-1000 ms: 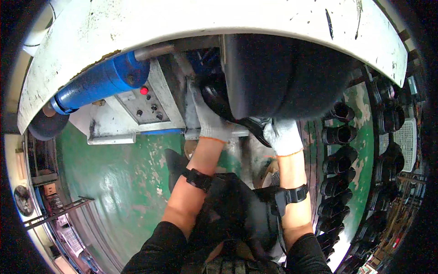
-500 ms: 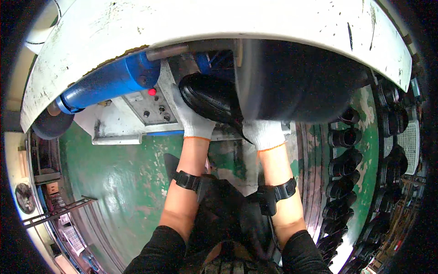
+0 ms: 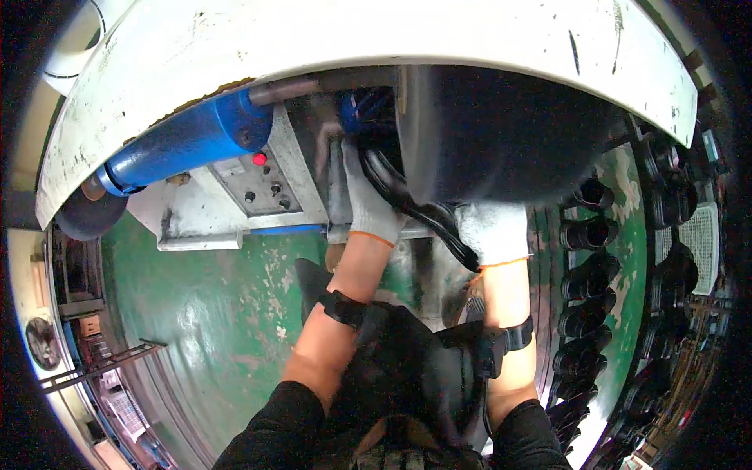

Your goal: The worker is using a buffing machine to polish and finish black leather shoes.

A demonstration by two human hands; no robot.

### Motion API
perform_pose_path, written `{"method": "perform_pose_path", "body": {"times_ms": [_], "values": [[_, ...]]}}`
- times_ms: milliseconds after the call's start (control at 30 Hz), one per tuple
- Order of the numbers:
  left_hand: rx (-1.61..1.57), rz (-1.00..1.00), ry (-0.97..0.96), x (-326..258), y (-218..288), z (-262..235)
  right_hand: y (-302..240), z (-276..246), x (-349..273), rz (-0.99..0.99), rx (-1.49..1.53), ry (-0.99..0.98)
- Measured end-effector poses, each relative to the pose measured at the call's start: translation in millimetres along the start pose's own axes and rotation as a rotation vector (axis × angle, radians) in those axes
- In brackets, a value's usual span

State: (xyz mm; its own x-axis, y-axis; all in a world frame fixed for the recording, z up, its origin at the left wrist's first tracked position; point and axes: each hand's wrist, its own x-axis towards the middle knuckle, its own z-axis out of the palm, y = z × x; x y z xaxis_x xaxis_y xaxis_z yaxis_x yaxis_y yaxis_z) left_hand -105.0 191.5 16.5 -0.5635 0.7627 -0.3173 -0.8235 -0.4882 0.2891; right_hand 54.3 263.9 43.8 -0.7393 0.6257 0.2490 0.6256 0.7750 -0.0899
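A black leather shoe (image 3: 421,210) is held under the large dark buffing wheel (image 3: 509,141), tipped on its side so that its sole edge shows. My left hand (image 3: 370,196), in a white knit glove with an orange cuff edge, grips the toe half of the shoe from the left. My right hand (image 3: 497,231), gloved the same way, is closed at the heel end, below the wheel. Its fingers are mostly hidden behind the shoe and wheel. The shoe's upper lies close against the wheel's left side; whether they touch I cannot tell.
A white hood (image 3: 376,31) arches over the wheel. To the left are a blue cylindrical housing (image 3: 188,135) on the shaft and a grey control panel (image 3: 254,188) with a red button (image 3: 259,159) and black knobs. Black shoes (image 3: 589,274) stand in rows on racks at the right.
The shoe has turned from toe-up with its upper showing to a steeper tilt on its side. Both my hands have shifted right, and the heel has come lower, toward me.
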Motion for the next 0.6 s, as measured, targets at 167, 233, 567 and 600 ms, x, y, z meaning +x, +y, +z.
{"method": "perform_pose_path", "body": {"times_ms": [167,233,567,600], "values": [[-0.175,-0.136,0.005,-3,-47,-7,28,-17,-14,-0.025,-0.145,0.116],[-0.25,-0.167,-0.019,-12,-63,-10,30,-29,-14,-0.074,-0.079,0.182],[1.191,0.302,-0.497,26,-126,-60,76,-38,-15,-0.066,-0.164,0.205],[1.232,0.311,-0.494,27,-123,-62,76,-35,-13,-0.059,-0.149,0.214]]}}
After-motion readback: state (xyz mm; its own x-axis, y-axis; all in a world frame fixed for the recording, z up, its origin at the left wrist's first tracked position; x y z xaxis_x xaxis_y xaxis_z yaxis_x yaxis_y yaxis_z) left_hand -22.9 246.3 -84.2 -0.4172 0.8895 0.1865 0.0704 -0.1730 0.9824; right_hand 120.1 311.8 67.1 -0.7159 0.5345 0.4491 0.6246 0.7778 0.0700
